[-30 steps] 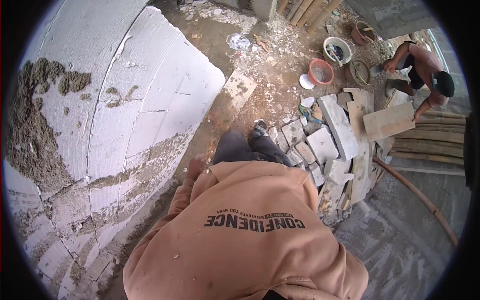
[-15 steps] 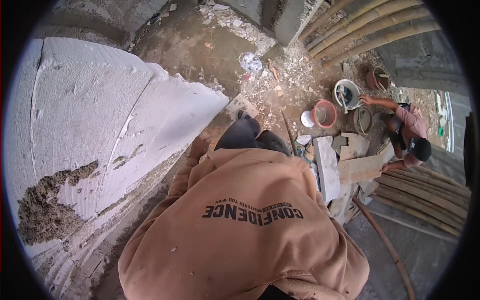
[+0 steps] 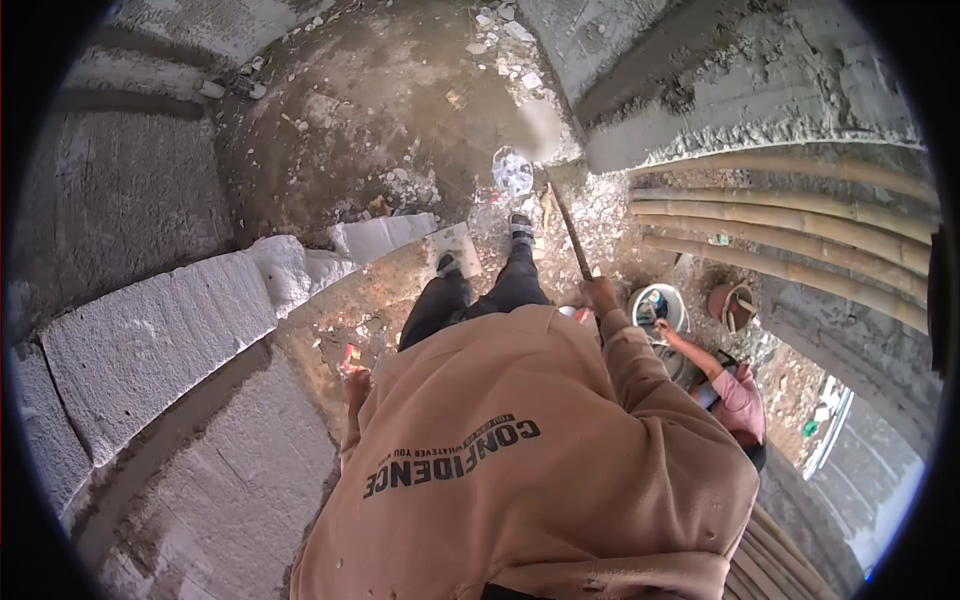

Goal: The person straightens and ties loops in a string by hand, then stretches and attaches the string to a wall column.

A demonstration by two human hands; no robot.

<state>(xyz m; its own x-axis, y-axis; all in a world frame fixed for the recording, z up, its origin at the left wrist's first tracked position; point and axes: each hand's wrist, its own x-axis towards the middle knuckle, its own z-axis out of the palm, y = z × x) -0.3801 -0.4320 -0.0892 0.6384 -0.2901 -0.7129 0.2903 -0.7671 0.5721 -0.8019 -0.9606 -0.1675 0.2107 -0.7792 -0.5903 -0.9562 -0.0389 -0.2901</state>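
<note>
Curving along the left, a low block wall (image 3: 160, 335) is formed of pale, grainy pieces, its far end broken and jagged. Rightward, a crumpled clear plastic bag (image 3: 512, 172) is seen on the ground, and beside it a thin, dark, straight stick (image 3: 567, 222) is held aslant. Farther right, smooth round bamboo poles (image 3: 780, 218) are ranged side by side above a white bucket (image 3: 682, 312) and a reddish bucket (image 3: 714, 300).

The brown dirt floor (image 3: 330, 160) is littered with pale chips and is bounded at upper right by a rough grey wall (image 3: 800, 70).

The left hand (image 3: 357, 386) is seen near a red-and-white scrap (image 3: 350, 357); how far it is opened cannot be told. The right hand (image 3: 601, 295) is closed around the stick's near end. By the white bucket, a co-worker's hand (image 3: 662, 328) is seen.
</note>
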